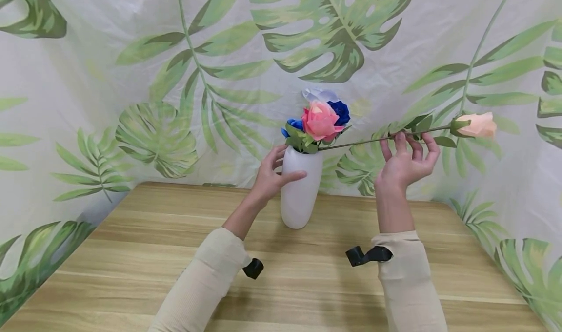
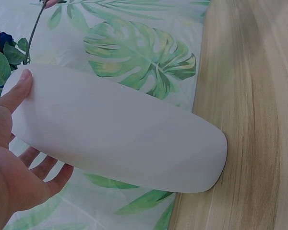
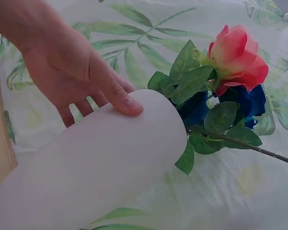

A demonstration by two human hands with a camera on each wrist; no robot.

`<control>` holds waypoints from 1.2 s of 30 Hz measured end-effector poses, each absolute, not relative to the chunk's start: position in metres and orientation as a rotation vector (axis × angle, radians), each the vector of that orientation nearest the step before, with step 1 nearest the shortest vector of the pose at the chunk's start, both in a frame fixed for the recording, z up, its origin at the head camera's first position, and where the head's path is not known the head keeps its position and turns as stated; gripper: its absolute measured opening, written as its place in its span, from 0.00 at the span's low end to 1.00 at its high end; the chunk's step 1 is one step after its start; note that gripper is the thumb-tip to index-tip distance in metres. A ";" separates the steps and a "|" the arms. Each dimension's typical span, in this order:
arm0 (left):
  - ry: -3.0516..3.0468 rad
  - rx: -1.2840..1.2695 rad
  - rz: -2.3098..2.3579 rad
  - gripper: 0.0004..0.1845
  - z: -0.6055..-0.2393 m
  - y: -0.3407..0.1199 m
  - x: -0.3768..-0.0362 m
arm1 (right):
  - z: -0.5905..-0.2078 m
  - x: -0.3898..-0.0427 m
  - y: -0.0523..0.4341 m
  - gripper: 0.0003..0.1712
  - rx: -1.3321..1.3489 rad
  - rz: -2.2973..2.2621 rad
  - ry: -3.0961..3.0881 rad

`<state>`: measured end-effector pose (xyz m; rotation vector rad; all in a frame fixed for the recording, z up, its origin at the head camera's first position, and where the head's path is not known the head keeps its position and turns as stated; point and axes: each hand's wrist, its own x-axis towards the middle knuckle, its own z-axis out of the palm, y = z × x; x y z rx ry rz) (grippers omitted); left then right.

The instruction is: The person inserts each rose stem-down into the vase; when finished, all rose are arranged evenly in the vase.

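Note:
A white vase (image 1: 300,190) stands on the wooden table (image 1: 131,254) with a pink rose (image 1: 320,119), blue flowers (image 1: 340,111) and a pale bloom in it. My left hand (image 1: 274,173) grips the vase near its top, thumb (image 2: 17,91) in front and fingers behind. My right hand (image 1: 406,158) pinches the long stem (image 1: 360,141) of a peach rose (image 1: 478,125), held almost level to the right of the vase. The stem's lower end reaches the vase mouth among the leaves (image 3: 197,76). The right wrist view shows the pink rose (image 3: 237,55) and the stem (image 3: 249,143) close up.
A leaf-printed cloth (image 1: 175,78) hangs behind and on both sides of the table. Bare wood (image 1: 307,283) lies in front of the vase. Black wrist straps (image 1: 366,255) show on both cream sleeves.

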<state>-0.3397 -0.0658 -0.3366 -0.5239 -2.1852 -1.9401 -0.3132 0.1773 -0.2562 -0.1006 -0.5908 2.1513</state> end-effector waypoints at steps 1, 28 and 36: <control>-2.184 -0.524 -1.939 0.42 -0.337 -0.066 -0.340 | -0.255 -0.313 0.176 0.22 -0.095 2.140 -0.602; -2.152 -0.539 -1.959 0.39 -0.338 -0.064 -0.341 | -0.251 -0.316 0.136 0.22 0.087 2.047 -0.830; -2.153 -0.536 -1.962 0.40 -0.338 -0.064 -0.340 | -0.249 -0.316 0.134 0.21 0.146 2.000 -0.877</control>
